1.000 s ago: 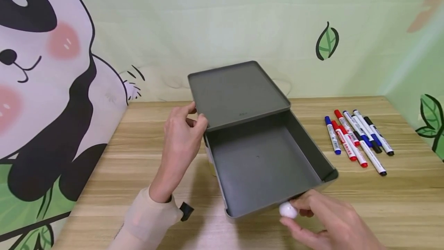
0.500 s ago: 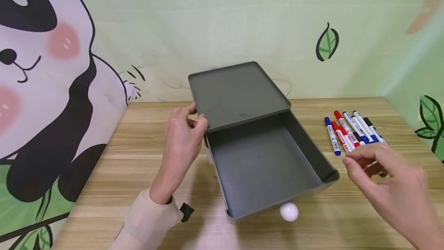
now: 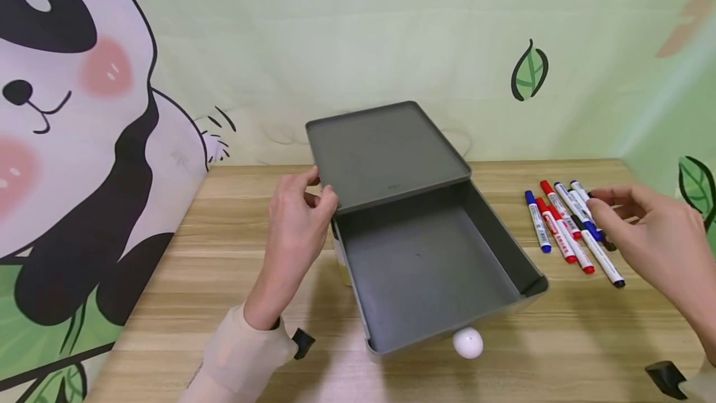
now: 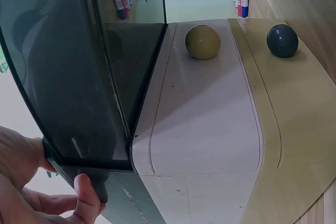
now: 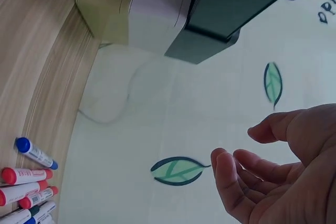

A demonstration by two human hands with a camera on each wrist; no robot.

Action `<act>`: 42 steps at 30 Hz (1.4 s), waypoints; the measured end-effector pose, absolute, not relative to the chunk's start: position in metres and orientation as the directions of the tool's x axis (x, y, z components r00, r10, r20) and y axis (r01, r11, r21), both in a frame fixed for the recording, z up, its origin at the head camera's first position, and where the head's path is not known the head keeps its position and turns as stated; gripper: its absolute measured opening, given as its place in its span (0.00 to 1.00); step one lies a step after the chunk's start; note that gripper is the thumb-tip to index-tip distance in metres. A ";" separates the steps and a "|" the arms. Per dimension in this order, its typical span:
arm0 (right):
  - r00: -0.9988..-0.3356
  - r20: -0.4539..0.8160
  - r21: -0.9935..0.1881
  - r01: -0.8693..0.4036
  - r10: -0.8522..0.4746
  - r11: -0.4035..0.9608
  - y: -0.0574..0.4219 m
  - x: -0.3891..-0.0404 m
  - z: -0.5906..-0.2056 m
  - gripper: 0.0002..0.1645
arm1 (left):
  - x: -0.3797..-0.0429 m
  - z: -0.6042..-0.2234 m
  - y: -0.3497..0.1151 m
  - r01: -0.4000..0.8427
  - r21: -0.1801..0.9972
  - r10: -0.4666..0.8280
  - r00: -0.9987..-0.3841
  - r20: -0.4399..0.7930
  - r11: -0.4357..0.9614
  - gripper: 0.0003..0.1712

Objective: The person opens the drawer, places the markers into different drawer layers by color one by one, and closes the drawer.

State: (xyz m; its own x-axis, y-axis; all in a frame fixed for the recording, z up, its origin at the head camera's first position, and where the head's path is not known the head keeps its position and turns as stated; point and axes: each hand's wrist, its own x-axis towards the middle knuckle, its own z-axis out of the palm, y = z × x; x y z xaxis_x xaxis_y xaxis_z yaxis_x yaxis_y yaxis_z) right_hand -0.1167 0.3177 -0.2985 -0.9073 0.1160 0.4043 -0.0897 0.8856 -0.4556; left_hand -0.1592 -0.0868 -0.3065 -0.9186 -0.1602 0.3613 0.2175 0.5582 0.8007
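A small drawer cabinet [image 3: 391, 154] with a grey top stands mid-table. Its dark grey top drawer [image 3: 425, 266] is pulled out toward me, and a white knob [image 3: 467, 342] sits on its front. My left hand [image 3: 296, 222] grips the upper left edge of the cabinet, thumb and fingers apart on it in the left wrist view. At the right, my right hand [image 3: 654, 229] hovers over the marker pens [image 3: 565, 229] with loosely bent fingers and nothing between them. It hides some pens in the head view. In the right wrist view it appears against the backdrop.
Below the dark drawer, the left wrist view shows a white drawer [image 4: 205, 108] with a yellow knob [image 4: 203, 42] and a yellow drawer [image 4: 299, 108] with a dark knob [image 4: 282, 41]. A panda-printed backdrop [image 3: 391, 48] stands behind the wooden table [image 3: 252, 204].
My right hand has let go of the white knob and moved right and farther back, over the marker pens. The left hand and the pulled-out drawer have stayed in place.
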 end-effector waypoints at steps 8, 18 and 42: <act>-0.936 0.325 -0.471 -0.032 0.139 0.882 0.331 -0.143 -0.305 0.23 | -0.159 -0.307 -0.087 0.216 0.797 -0.161 -0.918 0.363 0.564 0.27; -0.958 0.273 -0.480 -0.056 0.089 0.875 0.350 -0.177 -0.329 0.21 | -0.160 -0.306 -0.086 0.227 0.799 -0.153 -0.917 0.368 0.557 0.27; -0.998 0.000 -0.449 0.057 0.064 0.892 0.348 -0.226 -0.392 0.23 | -0.159 -0.305 -0.086 0.232 0.788 -0.153 -0.912 0.380 0.570 0.27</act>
State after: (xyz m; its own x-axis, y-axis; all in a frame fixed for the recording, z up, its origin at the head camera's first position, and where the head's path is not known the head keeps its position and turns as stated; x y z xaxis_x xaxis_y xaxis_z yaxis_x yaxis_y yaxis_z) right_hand -0.2257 0.3475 -0.3920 -0.9980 0.0637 -0.0004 0.0571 0.8918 -0.4488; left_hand -0.1593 -0.0861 -0.3054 -0.9123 -0.1533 0.3797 0.2325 0.5695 0.7884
